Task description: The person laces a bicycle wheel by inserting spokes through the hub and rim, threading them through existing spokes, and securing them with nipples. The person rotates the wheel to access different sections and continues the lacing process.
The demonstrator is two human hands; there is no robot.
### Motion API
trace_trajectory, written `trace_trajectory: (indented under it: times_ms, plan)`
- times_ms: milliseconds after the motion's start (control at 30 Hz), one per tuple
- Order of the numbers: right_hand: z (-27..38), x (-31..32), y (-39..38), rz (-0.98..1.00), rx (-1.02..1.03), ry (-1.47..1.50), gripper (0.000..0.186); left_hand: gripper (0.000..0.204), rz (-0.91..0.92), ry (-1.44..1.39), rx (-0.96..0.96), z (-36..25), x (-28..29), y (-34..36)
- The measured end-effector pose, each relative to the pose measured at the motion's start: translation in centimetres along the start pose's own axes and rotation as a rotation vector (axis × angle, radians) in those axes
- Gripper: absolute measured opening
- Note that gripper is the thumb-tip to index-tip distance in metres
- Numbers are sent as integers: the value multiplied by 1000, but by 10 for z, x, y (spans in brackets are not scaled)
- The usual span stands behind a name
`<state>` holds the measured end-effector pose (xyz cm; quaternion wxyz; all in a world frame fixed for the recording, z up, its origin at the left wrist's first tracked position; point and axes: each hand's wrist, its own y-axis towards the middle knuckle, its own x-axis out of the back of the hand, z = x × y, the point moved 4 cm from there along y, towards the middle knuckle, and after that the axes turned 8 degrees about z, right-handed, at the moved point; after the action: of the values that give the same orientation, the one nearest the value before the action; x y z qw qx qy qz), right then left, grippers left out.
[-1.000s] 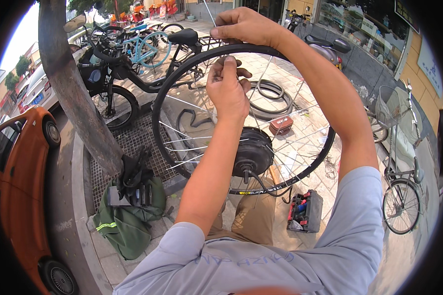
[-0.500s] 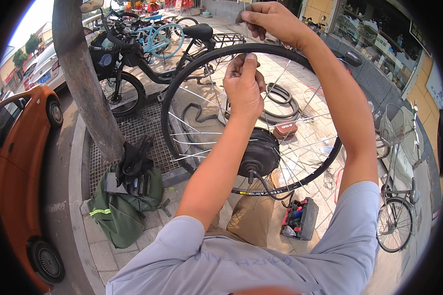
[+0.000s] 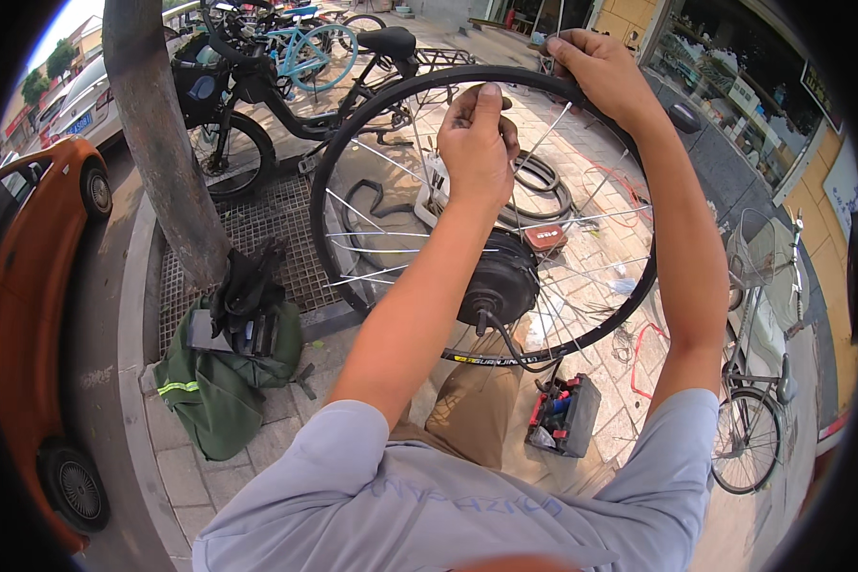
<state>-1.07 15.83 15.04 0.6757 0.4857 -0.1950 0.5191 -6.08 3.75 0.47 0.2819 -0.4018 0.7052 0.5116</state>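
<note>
A bicycle wheel with a black rim, silver spokes and a large black hub motor with a cable is raised in front of me. My left hand is closed just inside the upper rim; its fingertips are darkened, and what they pinch is hidden. Higher and further right, my right hand grips a thin metal rod at the top right of the rim, fingers curled around it.
Below lie coiled tyres, a red case, an open toolbox and a green bag. A tree trunk, parked e-bike, orange car and bicycle with basket surround the spot.
My right hand has moved rightward along the top of the rim and slightly down with the rod. My left hand has shifted a little up and right in the view.
</note>
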Motion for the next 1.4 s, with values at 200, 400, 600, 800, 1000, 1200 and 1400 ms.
trace_trajectory:
  times_ms: [200, 400, 600, 800, 1000, 1200, 1400]
  plan:
    - [-2, 0, -4, -12, -39, 171, 30, 31, 139, -94, 178, -1, 4, 8]
    - [-10, 3, -2, -26, 2, 177, 31, 22, 67, -115, 212, 2, 3, 3]
    - [-1, 10, -4, -28, -103, 168, 30, 22, 62, 74, 78, -3, 2, 1]
    - [2, 11, -5, -14, -94, 95, 33, 21, 144, 18, 111, -3, -1, 1]
    - [3, 15, -14, -15, -113, 107, 31, 37, 264, 1067, -48, -47, -18, -36]
    - [-4, 18, -15, -53, -167, 197, 31, 86, 455, 1832, -1020, -69, -57, -40]
    - [1, 19, -17, -55, -147, 61, 34, 92, 510, 2041, -894, -55, -51, -7]
